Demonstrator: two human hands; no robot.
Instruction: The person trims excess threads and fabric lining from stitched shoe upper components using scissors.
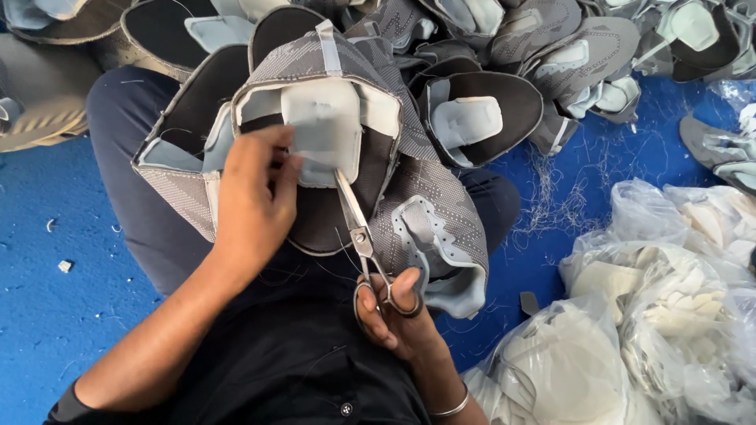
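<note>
Right hand (pixel 394 315) grips scissors (pixel 358 232), left hand (pixel 256 201) pinches a shoe upper (pixel 346 118) over blue floor (pixel 47 315).

Grey patterned shoe upper (pixel 346 102), small scissors (pixel 358 232) at its pale pad.

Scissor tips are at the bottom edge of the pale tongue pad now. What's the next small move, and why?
Probably close the scissors for one short snip. The right hand has its fingers through the handles, the blades point up at the lower edge of the pale tongue pad, and the left hand pinches the pad steady on the grey shoe upper.
</note>
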